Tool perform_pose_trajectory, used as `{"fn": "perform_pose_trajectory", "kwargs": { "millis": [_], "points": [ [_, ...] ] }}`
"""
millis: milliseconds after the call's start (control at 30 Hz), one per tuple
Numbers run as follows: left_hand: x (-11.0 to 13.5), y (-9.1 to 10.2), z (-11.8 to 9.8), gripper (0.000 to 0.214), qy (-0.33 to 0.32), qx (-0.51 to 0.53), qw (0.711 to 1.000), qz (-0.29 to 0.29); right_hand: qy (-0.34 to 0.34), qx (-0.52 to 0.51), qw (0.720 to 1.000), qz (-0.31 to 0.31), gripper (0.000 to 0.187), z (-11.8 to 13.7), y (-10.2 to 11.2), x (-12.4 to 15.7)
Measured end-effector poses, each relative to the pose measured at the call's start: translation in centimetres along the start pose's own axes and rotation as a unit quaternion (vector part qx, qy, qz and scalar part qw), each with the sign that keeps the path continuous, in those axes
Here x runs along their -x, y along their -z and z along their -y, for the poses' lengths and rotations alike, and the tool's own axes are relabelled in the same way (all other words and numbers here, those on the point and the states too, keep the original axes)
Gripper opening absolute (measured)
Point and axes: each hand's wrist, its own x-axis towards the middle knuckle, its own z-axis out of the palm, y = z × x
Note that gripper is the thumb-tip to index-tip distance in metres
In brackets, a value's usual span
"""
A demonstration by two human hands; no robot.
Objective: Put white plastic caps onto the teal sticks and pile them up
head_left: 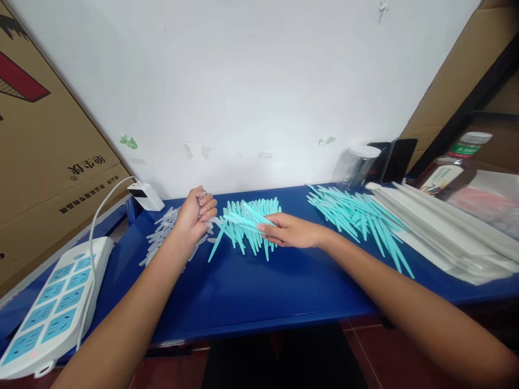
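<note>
My right hand (290,229) pinches several slim turquoise tapered sticks (245,220) between thumb and fingers. They lie over a middle heap of the same sticks (253,243), most of them pointing towards me. To the left, my left hand (197,212) is closed with its fingers curled inward; whatever is inside it is hidden. Beneath and beside that hand spreads a pile of translucent whitish slender pieces (160,235). A second turquoise heap (357,213) fans out on the right of the blue table (259,294).
A white power strip (68,297) and a small white device (146,196) with a cable are at left. Clear plastic sleeves (441,237), a lidded clear jar (357,167), a dark phone-like slab (399,160) and a bottle (450,165) stand right. A white wall (259,97) rises behind.
</note>
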Motion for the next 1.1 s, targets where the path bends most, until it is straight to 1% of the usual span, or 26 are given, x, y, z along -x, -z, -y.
{"fn": "perform_pose_trajectory", "kwargs": {
  "millis": [133, 300, 400, 567, 800, 967, 1100],
  "points": [
    [0.1, 0.0, -0.3, 0.032, -0.016, 0.009, 1.000, -0.006, 0.005, 0.026, 1.000, -0.006, 0.048, -0.1, -0.2, 0.0],
    [0.2, -0.1, -0.3, 0.032, -0.012, 0.015, 1.000, -0.008, 0.014, 0.034, 0.999, -0.006, 0.047, -0.1, -0.3, 0.0],
    [0.2, -0.1, -0.1, 0.032, -0.008, 0.010, 1.000, -0.001, 0.006, 0.028, 1.000, -0.002, 0.047, 0.3, -0.5, 0.1],
    [0.3, -0.4, 0.5, 0.033, 0.002, 0.001, 1.000, 0.019, 0.009, -0.005, 1.000, 0.026, 0.047, 0.6, -0.8, 0.1],
    [0.7, -1.3, 1.7, 0.036, -0.012, -0.001, 1.000, 0.019, 0.007, -0.087, 0.996, 0.026, 0.047, -0.4, -1.9, -0.6],
    [0.8, -1.4, 1.5, 0.036, -0.007, 0.026, 1.000, 0.010, -0.006, -0.120, 0.992, 0.025, 0.047, -0.1, -2.4, -0.8],
    [0.5, -1.0, 0.7, 0.036, 0.000, 0.062, 0.998, 0.006, -0.014, -0.130, 0.991, 0.024, 0.046, 0.0, -2.3, -0.7]
  ]
}}
